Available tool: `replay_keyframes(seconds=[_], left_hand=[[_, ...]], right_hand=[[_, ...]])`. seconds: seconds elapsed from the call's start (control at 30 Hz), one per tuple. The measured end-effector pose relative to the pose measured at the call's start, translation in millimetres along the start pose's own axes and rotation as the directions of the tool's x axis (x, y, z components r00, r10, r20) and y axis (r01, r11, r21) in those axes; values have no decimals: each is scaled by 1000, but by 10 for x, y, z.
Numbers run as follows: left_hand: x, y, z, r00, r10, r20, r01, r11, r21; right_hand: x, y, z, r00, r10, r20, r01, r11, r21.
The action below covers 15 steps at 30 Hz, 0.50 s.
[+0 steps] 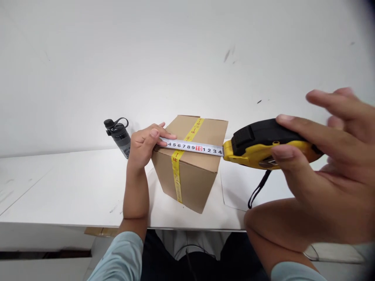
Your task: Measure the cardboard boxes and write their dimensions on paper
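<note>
A brown cardboard box (187,179) sealed with yellow printed tape (176,168) stands on the white table in front of me. Across its top lies the pulled-out blade (209,150) of a tape measure, numbers facing up. My left hand (148,142) is at the box's left top edge, its fingers pressing the blade's end down there; the tip itself is hidden. At the right edge of the box my right hand (328,152) grips the black and yellow tape measure (258,142) between thumb and fingers. A black wrist strap (259,189) dangles from the case.
A dark water bottle (119,134) with a loop cap stands behind my left hand, near the white wall (175,58). A white sheet (237,191) lies on the table (73,187) right of the box. The table's front edge runs just before my lap.
</note>
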<state>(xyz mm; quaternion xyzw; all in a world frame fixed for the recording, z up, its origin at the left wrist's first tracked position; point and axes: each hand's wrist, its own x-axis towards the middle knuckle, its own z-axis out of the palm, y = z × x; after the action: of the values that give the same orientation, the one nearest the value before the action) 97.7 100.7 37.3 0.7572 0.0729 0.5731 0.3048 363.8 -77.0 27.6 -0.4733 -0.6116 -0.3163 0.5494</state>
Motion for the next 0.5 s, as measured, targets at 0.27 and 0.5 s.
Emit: replay_keyframes(seconds=[0.27,0.5], left_hand=[[19,27,-51,999,-51,-1,51,995,80],[52,-62,-140,992,-106,73,108,994,-33]], right_hand=[[22,93,-92,981,80,174,-98,991,94],[41,73,192,989,138,-46,-118,948,297]])
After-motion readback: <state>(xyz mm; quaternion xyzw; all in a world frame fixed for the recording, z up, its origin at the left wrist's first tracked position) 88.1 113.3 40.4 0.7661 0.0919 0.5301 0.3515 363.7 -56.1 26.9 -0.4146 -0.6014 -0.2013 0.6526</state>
